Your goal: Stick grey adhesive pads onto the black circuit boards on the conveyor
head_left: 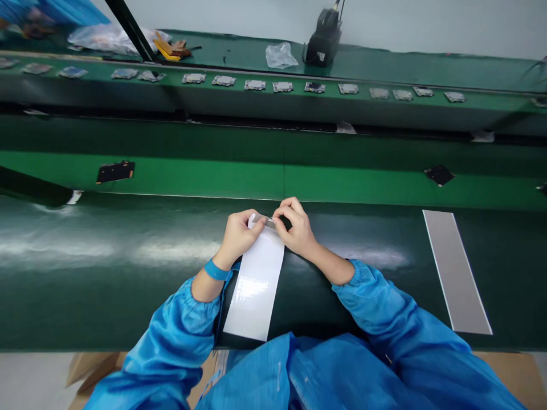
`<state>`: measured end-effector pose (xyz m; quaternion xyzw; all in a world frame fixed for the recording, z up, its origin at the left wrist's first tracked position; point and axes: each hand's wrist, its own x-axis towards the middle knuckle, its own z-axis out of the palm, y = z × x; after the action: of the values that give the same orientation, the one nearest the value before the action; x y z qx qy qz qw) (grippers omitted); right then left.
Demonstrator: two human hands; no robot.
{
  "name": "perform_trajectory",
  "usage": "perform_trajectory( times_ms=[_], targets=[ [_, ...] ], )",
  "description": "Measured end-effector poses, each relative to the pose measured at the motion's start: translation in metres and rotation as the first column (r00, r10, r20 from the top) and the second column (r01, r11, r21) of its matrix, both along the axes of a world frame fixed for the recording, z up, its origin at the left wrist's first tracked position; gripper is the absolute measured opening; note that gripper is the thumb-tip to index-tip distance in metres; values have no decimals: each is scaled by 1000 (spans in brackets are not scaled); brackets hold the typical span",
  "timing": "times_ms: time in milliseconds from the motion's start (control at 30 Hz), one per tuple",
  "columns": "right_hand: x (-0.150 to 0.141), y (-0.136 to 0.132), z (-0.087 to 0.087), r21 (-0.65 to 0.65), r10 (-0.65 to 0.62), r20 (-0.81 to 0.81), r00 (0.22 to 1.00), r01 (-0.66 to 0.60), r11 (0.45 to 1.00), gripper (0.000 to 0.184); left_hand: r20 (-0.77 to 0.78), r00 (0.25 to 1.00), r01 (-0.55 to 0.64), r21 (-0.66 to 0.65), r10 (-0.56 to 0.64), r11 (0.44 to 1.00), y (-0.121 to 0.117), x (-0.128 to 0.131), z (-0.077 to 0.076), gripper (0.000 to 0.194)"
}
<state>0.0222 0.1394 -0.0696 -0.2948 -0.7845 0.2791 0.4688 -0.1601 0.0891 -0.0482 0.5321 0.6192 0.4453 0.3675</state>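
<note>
A long white glossy sheet (255,285) lies in front of me on the dark green bench, its far end lifted and curled. My left hand (240,232) pinches that far end between thumb and fingers, and a blue band circles the wrist. Close beside it, my right hand (296,228) has thumb and forefinger pressed together at the sheet's far right corner. Something small and pale shows at those fingertips, too small to name. A grey strip seems to show under the curled edge.
A grey sheet with white edges (457,272) lies on the bench at right. Dark flat boards (115,172) (440,175) rest on the bright green belt. Several small circuit boards (255,85) line the shelf above. A black device (323,37) and a clear plastic bag (280,56) stand behind them.
</note>
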Motion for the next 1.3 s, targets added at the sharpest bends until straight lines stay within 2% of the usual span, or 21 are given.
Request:
perform_trajectory(
  times_ms=[100,267,400,500,600,767,833,933,1000,1067,1133,1233,1300],
  targets=[
    [0,0,0,-72,43,-21,999,-44,996,7,-16,1000,-5,-12,5,1000,0,1,0,31],
    [-3,0,-6,-139,44,46,998,-37,990,20,-51,999,8,-33,-10,999,0,2,4,29],
    [-6,-1,0,-124,34,185,982,-11,992,23,-138,990,6,-20,-9,1000,-1,-1,8,31],
    [-9,0,6,-103,60,347,936,-26,994,24,-196,980,-43,-13,39,999,2,-5,2,32],
    [-11,2,10,-124,58,391,919,-10,992,25,-183,980,-87,-12,83,996,5,-8,-5,35],
    [-11,11,7,-284,-57,167,984,104,953,28,-123,984,-135,-65,126,989,12,-8,-6,36],
    [-7,19,4,-388,-86,37,996,93,917,28,-119,986,-122,-14,119,992,13,-5,-6,35],
    [1,33,10,-499,-93,-130,987,16,867,30,-97,995,29,123,-17,992,4,8,-6,31],
    [0,51,24,-498,-73,-193,978,-33,867,39,-100,984,160,161,-145,974,-3,20,-6,28],
    [-13,77,43,-481,4,-208,978,-106,870,47,-161,959,263,218,-231,940,-6,30,-10,21],
    [-43,104,64,-485,132,-162,978,-195,853,48,-294,916,357,283,-274,890,-5,36,-13,12],
    [-109,129,91,-498,340,-76,937,-331,802,48,-454,856,397,271,-248,877,-8,43,-14,10],
    [-161,135,98,-512,446,23,895,-373,774,44,-493,830,412,227,-261,882,-11,46,-14,16]
  ],
)
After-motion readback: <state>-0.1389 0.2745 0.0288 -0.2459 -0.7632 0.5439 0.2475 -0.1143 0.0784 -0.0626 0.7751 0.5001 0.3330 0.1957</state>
